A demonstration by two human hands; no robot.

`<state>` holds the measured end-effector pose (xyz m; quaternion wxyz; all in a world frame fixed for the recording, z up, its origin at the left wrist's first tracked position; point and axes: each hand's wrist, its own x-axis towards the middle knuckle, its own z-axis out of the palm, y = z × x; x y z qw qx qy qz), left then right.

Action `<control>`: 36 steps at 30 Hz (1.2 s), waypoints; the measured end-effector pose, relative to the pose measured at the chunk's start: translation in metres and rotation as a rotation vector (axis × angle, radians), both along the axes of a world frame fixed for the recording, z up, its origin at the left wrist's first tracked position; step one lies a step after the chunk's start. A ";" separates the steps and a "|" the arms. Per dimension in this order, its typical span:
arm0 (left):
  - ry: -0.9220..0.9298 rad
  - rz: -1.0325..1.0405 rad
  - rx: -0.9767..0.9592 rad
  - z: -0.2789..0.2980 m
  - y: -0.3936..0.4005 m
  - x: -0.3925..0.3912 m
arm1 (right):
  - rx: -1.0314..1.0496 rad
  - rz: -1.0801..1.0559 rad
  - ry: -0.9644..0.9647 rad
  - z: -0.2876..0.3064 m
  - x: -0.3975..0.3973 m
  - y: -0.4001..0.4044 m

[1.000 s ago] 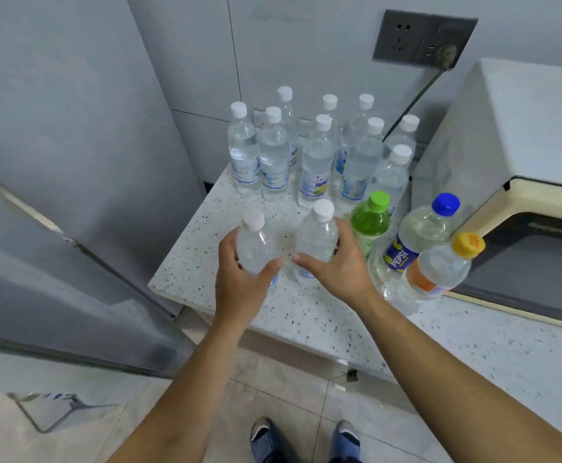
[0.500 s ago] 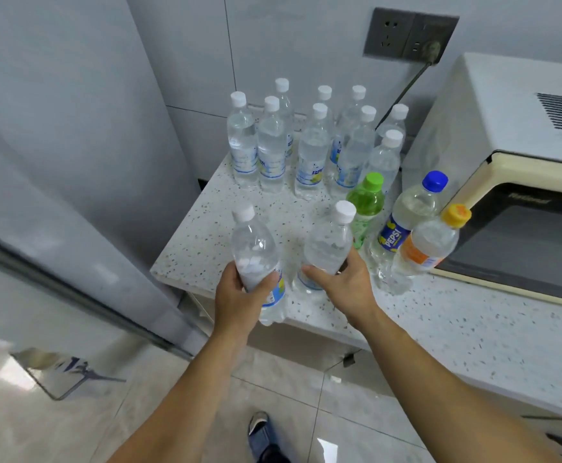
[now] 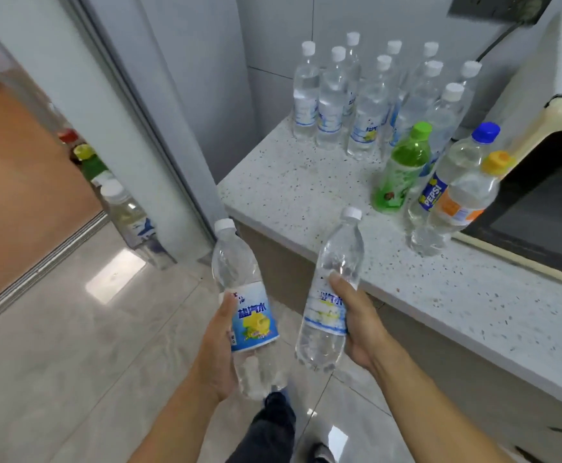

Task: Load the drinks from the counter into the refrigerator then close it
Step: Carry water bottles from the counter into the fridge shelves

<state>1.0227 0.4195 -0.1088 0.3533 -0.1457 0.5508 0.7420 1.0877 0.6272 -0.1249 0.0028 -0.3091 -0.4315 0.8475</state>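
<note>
Gripping bottles, left hand (image 3: 213,345) and right hand (image 3: 361,324) clear the counter (image 3: 293,192) edge.

The person's forearms (image 3: 186,426) were bare, with no sleeve, watch or ring showing on either one. The left hand (image 3: 217,355) and right hand (image 3: 361,325) wore no gloves. At six o'clock a leg in dark trousers (image 3: 269,429) showed, ending in a dark shoe (image 3: 319,454).
</note>
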 end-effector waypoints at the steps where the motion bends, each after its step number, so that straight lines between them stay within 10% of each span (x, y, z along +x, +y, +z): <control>1: 0.007 0.021 -0.019 0.000 -0.012 0.009 | -0.007 0.034 -0.009 -0.003 0.004 -0.011; 36: 0.206 0.580 -0.190 0.023 -0.496 -0.116 | 0.258 0.711 0.116 0.025 -0.229 -0.512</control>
